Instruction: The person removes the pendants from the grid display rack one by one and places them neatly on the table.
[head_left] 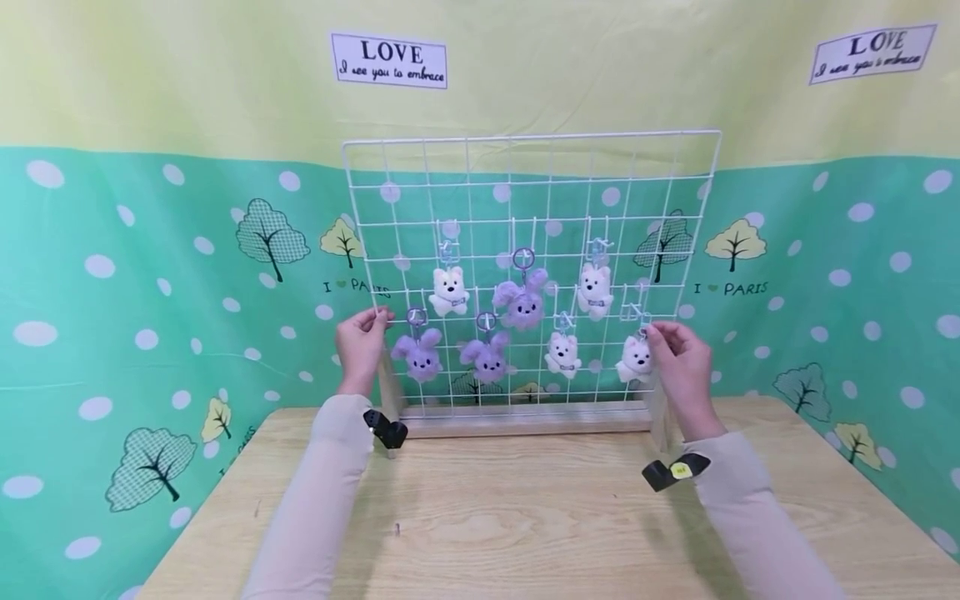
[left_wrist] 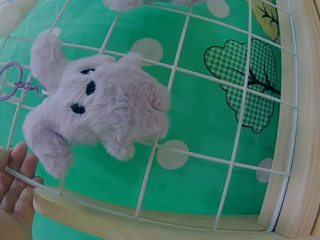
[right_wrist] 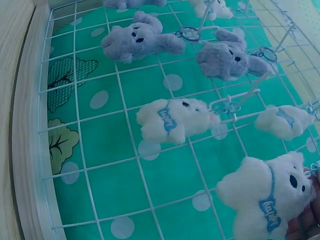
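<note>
A white wire grid rack (head_left: 532, 179) stands upright in a wooden base (head_left: 525, 421). My left hand (head_left: 362, 343) pinches its left edge wire, with the fingers (left_wrist: 20, 172) behind it in the left wrist view. Nearest that hand hangs a purple plush bunny keychain (head_left: 420, 360). At the right edge, my right hand (head_left: 684, 367) pinches a white plush bear keychain (head_left: 636, 358) near its clasp; in the right wrist view the bear (right_wrist: 270, 200) partly hides the fingers. Two more purple bunnies, one of them central (head_left: 521, 302), and several white bears hang from hooks.
The rack stands toward the back of a wood-grain table (head_left: 495, 517). Behind it hangs a green and yellow curtain (head_left: 150, 292) printed with trees and dots. A small dark bit (head_left: 397, 528) lies on the table's front left part.
</note>
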